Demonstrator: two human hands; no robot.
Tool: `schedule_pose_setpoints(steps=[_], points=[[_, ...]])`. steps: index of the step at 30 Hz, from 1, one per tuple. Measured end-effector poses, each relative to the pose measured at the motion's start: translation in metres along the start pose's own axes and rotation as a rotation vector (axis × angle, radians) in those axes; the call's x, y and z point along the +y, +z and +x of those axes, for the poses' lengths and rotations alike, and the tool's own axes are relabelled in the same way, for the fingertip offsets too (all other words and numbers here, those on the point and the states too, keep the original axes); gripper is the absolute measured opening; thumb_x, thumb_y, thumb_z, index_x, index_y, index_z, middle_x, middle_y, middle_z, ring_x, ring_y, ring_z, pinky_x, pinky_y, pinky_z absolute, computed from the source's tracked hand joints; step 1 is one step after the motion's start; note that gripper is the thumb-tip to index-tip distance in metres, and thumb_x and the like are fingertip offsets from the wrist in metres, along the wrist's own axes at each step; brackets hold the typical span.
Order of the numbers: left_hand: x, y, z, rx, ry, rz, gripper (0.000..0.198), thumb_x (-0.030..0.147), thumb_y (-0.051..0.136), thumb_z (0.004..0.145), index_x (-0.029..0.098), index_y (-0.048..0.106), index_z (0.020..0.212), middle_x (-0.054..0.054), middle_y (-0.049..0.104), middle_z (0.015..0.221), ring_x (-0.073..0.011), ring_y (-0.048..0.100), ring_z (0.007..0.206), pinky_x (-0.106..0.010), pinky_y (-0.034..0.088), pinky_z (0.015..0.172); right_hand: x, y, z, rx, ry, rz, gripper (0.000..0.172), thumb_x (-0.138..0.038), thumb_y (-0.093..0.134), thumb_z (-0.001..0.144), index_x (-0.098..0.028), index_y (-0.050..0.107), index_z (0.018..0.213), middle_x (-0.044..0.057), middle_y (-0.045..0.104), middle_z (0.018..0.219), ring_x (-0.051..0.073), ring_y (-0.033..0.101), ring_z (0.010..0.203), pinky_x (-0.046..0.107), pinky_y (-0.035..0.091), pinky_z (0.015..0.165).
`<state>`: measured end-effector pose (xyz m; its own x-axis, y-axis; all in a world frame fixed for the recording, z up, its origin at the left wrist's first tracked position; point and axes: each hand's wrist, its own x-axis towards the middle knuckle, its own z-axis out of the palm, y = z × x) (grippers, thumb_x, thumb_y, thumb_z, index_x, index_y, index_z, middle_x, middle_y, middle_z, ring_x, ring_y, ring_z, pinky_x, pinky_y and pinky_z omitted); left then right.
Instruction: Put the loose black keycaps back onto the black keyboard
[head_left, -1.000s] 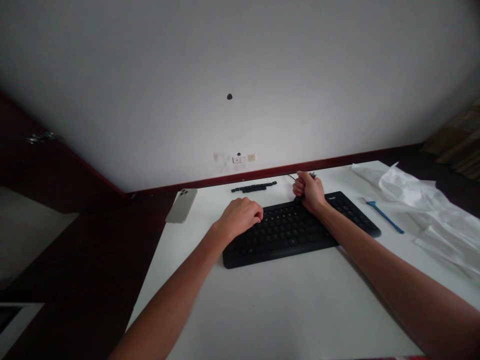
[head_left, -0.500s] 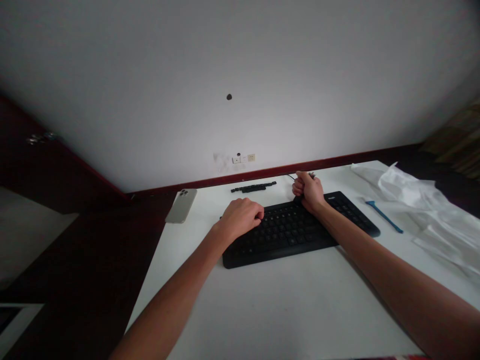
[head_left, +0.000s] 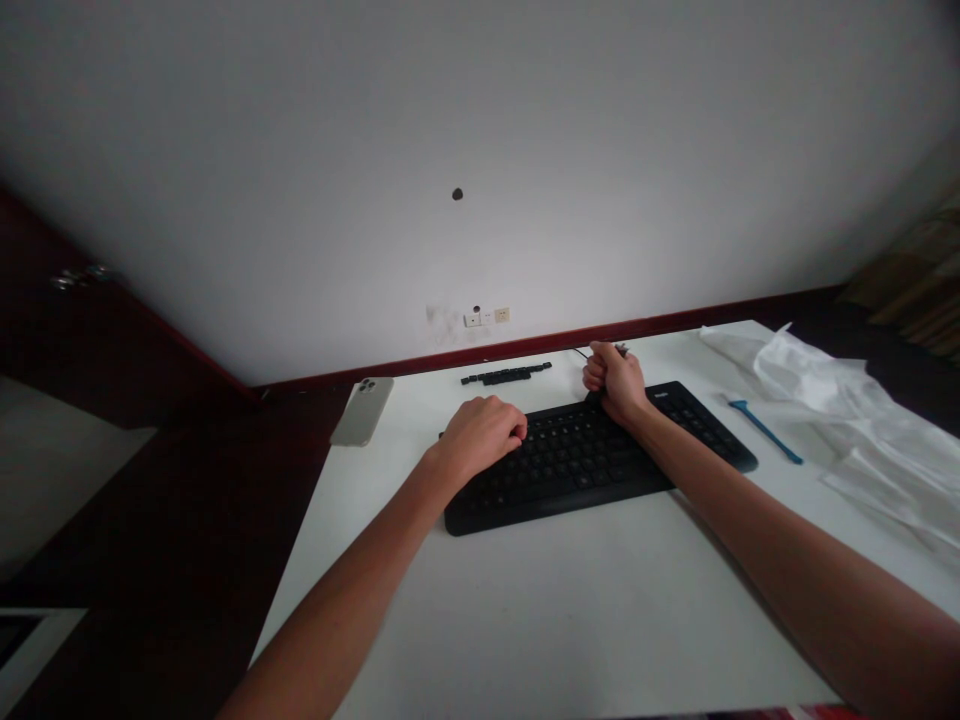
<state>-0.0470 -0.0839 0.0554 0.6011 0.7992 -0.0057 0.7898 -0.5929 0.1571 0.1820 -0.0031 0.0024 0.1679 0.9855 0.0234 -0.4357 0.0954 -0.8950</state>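
Observation:
A black keyboard (head_left: 592, 465) lies across the middle of the white table (head_left: 570, 610). My left hand (head_left: 480, 432) rests on the keyboard's left end with its fingers curled under. My right hand (head_left: 615, 380) is a closed fist at the keyboard's far edge, gripping a thin tool whose dark tip pokes out above the knuckles; what the tool is I cannot make out. A row of loose black keycaps (head_left: 506, 375) lies on the table just beyond the keyboard, between the two hands.
A pale phone (head_left: 363, 410) lies face down at the table's far left corner. A blue plastic pry tool (head_left: 765, 431) and crumpled white plastic sheet (head_left: 847, 410) lie to the right. A white wall with sockets (head_left: 487, 316) stands behind; dark floor lies left.
Both hands stay in place on the keyboard. The view has shifted very slightly, nothing else has moved.

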Motion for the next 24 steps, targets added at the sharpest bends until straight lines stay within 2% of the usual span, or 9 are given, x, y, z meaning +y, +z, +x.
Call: schedule_pose_setpoints(steps=[8, 14, 19, 24], points=[[-0.007, -0.002, -0.001, 0.004, -0.002, -0.066, 0.006, 0.022, 0.075, 0.089, 0.024, 0.078, 0.094, -0.002, 0.078, 0.095, -0.0214, 0.071, 0.087, -0.033, 0.052, 0.082, -0.001, 0.0, -0.001, 0.005, 0.003, -0.005, 0.051, -0.031, 0.077, 0.075, -0.024, 0.028, 0.062, -0.01, 0.022, 0.05, 0.005, 0.022, 0.041, 0.02, 0.022, 0.033], [-0.015, -0.005, -0.001, 0.069, -0.001, -0.104, 0.005, 0.026, 0.072, 0.092, 0.023, 0.076, 0.091, -0.002, 0.077, 0.093, -0.02, 0.069, 0.088, -0.031, 0.05, 0.081, -0.001, -0.001, -0.001, -0.013, -0.002, 0.005, 0.052, -0.032, 0.077, 0.075, -0.024, 0.027, 0.061, -0.01, 0.022, 0.051, 0.005, 0.022, 0.042, 0.02, 0.022, 0.033], [-0.012, 0.003, 0.002, 0.051, -0.05, -0.131, 0.009, 0.03, 0.074, 0.091, 0.023, 0.079, 0.088, -0.002, 0.077, 0.087, -0.0184, 0.067, 0.078, -0.03, 0.049, 0.075, 0.0, -0.002, 0.0, -0.012, 0.001, 0.006, 0.054, -0.031, 0.077, 0.076, -0.024, 0.026, 0.061, -0.01, 0.021, 0.051, 0.005, 0.021, 0.042, 0.02, 0.022, 0.033], [-0.013, 0.011, 0.003, 0.03, -0.094, -0.14, 0.011, 0.03, 0.073, 0.091, 0.023, 0.081, 0.088, -0.003, 0.079, 0.088, -0.0201, 0.069, 0.08, -0.032, 0.051, 0.075, 0.0, -0.002, 0.001, -0.012, 0.001, 0.012, 0.053, -0.03, 0.077, 0.075, -0.024, 0.026, 0.062, -0.01, 0.021, 0.05, 0.005, 0.02, 0.042, 0.02, 0.021, 0.032]])
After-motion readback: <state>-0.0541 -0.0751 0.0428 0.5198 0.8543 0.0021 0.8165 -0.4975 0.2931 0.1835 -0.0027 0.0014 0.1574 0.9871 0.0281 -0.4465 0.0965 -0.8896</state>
